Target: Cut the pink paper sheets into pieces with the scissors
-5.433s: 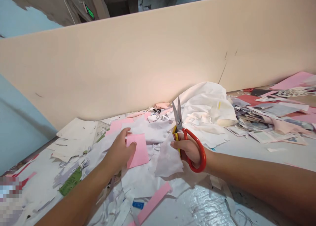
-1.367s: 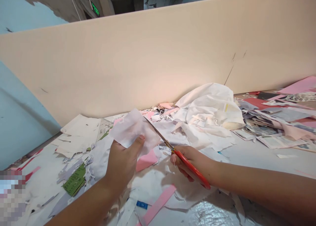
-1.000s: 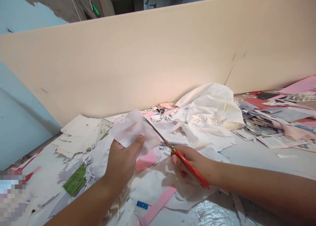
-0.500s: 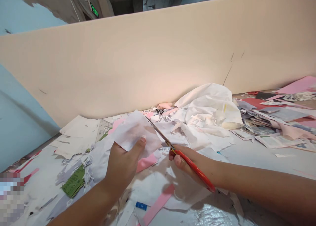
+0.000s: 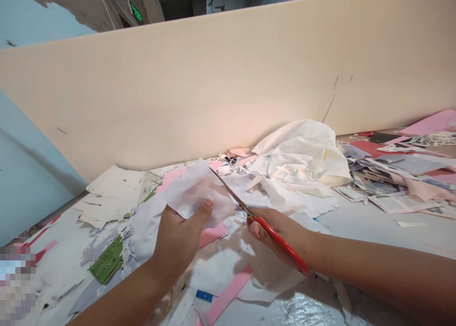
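A white sheet [image 5: 194, 183] juts beyond the left fingers [image 5: 204, 211] pinching it, beside scissors [image 5: 283, 244] the right fingers [image 5: 255, 229] grip.

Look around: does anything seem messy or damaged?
Yes: dark, thin, scratch-like marks mar the plain beige panel, and ragged whitish scraps lie strewn untidily beside the green printed stack, left of the left hand.

The scissors [image 5: 283, 244] show red handles, yellow near the pivot and grey blades; the held sheet [image 5: 194, 188] is milky white, the strip [image 5: 228, 295] plain pink, the tag [image 5: 204, 295] blue, the paper bundle [image 5: 106, 262] green with darker print, the board [image 5: 199, 88] cream with dark streaks
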`<state>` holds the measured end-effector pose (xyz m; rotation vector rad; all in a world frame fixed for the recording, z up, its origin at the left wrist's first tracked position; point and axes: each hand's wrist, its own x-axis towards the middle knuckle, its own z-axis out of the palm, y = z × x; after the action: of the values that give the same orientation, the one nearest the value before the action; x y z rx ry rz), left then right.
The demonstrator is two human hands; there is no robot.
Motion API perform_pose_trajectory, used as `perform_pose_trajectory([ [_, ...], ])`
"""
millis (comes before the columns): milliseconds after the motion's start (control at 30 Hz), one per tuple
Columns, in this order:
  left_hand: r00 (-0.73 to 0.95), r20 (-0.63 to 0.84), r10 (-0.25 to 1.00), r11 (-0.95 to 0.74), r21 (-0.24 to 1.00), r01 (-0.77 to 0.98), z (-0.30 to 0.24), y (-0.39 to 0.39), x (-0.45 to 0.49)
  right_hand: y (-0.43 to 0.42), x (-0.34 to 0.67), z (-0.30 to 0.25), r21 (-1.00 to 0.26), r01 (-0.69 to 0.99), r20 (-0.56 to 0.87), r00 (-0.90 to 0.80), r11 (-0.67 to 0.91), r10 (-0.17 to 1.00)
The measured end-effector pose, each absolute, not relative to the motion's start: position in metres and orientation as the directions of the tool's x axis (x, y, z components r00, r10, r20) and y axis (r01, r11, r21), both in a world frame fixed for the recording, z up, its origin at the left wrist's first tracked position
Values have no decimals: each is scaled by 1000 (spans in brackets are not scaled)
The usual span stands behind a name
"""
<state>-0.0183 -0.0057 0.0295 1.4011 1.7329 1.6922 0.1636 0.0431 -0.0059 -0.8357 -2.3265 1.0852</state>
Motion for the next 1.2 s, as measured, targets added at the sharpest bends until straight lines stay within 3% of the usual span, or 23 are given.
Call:
perform_pose_trajectory([
  [433,-495,301,815,-146,933,329,32,-6,-17,46,162,-14,-839,318,106,-700,441,706],
  [600,-527,269,806,-139,952,273,38,-7,-11,46,160,-16,-879,324,61,-652,350,755],
  [900,-506,215,835,-98,964,248,37,-6,-20,44,159,-15,-937,241,24,-675,252,737],
  [1200,-492,210,845,-55,949,311,32,-6,-23,41,165,-1,-755,238,238,-768,610,594],
])
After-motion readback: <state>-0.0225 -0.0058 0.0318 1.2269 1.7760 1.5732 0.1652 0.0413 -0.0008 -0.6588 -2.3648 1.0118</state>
